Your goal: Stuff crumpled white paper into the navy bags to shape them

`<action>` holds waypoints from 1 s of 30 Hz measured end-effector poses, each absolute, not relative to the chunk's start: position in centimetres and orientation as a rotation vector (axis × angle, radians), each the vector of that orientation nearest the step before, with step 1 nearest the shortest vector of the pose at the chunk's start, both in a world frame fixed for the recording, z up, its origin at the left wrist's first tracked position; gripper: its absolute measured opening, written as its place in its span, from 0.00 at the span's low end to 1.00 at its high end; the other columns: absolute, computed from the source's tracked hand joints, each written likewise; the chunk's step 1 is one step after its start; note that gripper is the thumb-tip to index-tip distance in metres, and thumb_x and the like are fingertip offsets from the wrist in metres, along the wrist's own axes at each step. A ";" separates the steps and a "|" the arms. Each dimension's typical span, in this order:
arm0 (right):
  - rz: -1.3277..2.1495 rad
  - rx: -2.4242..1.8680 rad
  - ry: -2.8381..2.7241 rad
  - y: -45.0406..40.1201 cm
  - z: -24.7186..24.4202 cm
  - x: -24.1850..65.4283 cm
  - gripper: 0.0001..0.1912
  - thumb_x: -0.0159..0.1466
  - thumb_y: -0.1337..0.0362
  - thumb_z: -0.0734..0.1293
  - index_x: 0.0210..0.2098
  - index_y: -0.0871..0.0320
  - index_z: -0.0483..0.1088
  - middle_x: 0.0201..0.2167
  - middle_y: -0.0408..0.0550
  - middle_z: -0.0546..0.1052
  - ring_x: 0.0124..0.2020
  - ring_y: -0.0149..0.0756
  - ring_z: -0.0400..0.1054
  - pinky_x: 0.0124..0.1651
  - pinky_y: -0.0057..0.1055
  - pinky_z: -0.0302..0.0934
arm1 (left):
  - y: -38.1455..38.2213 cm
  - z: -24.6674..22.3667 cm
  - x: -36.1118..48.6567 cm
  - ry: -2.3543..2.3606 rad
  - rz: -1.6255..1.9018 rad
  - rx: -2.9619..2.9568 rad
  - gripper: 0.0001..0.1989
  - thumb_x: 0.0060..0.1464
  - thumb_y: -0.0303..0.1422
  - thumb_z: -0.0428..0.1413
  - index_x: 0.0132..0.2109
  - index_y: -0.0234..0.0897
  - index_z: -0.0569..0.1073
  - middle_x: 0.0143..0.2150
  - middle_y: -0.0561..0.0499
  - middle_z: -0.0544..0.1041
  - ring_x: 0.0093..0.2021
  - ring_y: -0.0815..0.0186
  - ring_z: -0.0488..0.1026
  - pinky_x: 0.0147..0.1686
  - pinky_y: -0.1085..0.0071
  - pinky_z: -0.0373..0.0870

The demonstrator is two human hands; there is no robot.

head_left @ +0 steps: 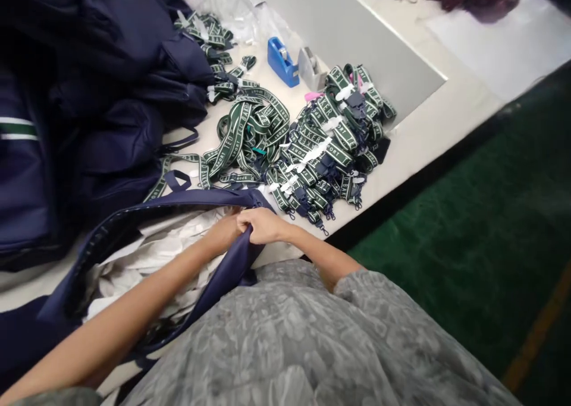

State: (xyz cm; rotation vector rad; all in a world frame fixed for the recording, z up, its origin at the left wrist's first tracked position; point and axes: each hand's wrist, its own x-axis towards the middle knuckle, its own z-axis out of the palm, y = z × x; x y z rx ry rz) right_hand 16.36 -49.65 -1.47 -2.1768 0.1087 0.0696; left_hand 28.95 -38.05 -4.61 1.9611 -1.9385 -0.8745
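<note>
A navy bag (238, 254) lies in front of me with its wide mouth open, and crumpled white paper (134, 266) fills it. My right hand (263, 224) is closed on the edge of the bag at the end of the opening. Across the mouth reaches my left arm, and my left hand (228, 226) is at the same end, touching or very near the right. Its fingers are hidden inside the bag and behind the right hand. Just beyond the hands, a pile of folded green-and-white lettered straps (321, 150) with metal clips sits on the table.
More navy bags (134, 85) are heaped at the left. Loose lettered strap (250, 126) lies coiled mid-table. Behind it stand a blue tape dispenser (282, 61) and a grey tape dispenser (311, 68), near clear plastic bags (241, 13) and a grey panel (357, 37). The table edge (428, 153) drops to a green floor.
</note>
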 end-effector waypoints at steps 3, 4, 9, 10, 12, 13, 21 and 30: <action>0.350 -2.174 -0.230 -52.8 0.2 17.3 0.12 0.49 0.76 0.66 0.32 0.57 0.73 0.32 0.42 0.75 0.32 0.33 0.65 0.34 0.27 0.53 | -37.0 -2.4 29.9 -1.895 -0.994 1.879 0.16 0.62 0.37 0.47 0.39 0.38 0.79 0.47 0.41 0.80 0.51 0.55 0.75 0.58 0.59 0.67; 0.407 -2.178 -0.300 -53.5 0.6 17.6 0.13 0.50 0.75 0.68 0.35 0.57 0.75 0.33 0.42 0.76 0.32 0.33 0.65 0.33 0.28 0.53 | -36.3 -1.2 30.1 -1.856 -1.006 1.878 0.17 0.63 0.38 0.46 0.41 0.39 0.79 0.49 0.42 0.79 0.52 0.56 0.74 0.59 0.59 0.66; 0.556 -2.144 -0.571 -54.5 1.3 19.7 0.17 0.49 0.59 0.78 0.39 0.52 0.80 0.31 0.41 0.77 0.29 0.33 0.65 0.32 0.28 0.52 | -29.8 4.6 29.2 -1.589 -0.918 2.160 0.21 0.62 0.49 0.51 0.54 0.46 0.77 0.58 0.47 0.75 0.61 0.55 0.69 0.63 0.58 0.65; 0.554 -2.127 -0.589 -54.3 1.2 20.2 0.17 0.48 0.57 0.79 0.37 0.52 0.81 0.28 0.40 0.76 0.28 0.32 0.65 0.32 0.28 0.51 | -28.2 5.2 28.4 -1.568 -0.933 2.211 0.23 0.59 0.51 0.54 0.56 0.47 0.76 0.60 0.47 0.74 0.61 0.54 0.69 0.62 0.57 0.66; 0.479 -2.094 -0.603 -53.9 1.1 21.2 0.15 0.45 0.56 0.80 0.30 0.54 0.80 0.24 0.39 0.74 0.27 0.31 0.63 0.33 0.28 0.51 | -25.2 5.5 26.4 -1.568 -0.936 2.289 0.30 0.53 0.53 0.59 0.59 0.45 0.73 0.65 0.44 0.69 0.62 0.50 0.68 0.60 0.56 0.68; 0.430 -2.064 -0.623 -53.8 1.1 21.6 0.13 0.44 0.58 0.81 0.26 0.55 0.79 0.24 0.39 0.73 0.28 0.30 0.63 0.34 0.28 0.51 | -24.0 5.4 25.3 -1.563 -0.888 2.343 0.32 0.52 0.52 0.59 0.60 0.43 0.72 0.66 0.40 0.67 0.62 0.48 0.68 0.60 0.55 0.69; 0.952 -1.514 -0.627 -52.8 0.8 20.8 0.16 0.64 0.57 0.69 0.26 0.59 0.63 0.21 0.36 0.61 0.25 0.25 0.53 0.30 0.26 0.48 | -20.2 6.2 20.3 -1.469 -0.426 2.790 0.18 0.66 0.36 0.43 0.33 0.40 0.73 0.31 0.47 0.78 0.31 0.58 0.76 0.29 0.65 0.66; 0.599 -1.903 -0.434 -47.8 5.1 21.2 0.16 0.68 0.59 0.63 0.31 0.64 0.74 0.27 0.45 0.74 0.30 0.29 0.66 0.35 0.26 0.56 | -20.6 5.9 19.2 -1.721 -0.166 2.478 0.12 0.64 0.24 0.46 0.33 0.37 0.69 0.27 0.52 0.73 0.28 0.65 0.69 0.31 0.67 0.60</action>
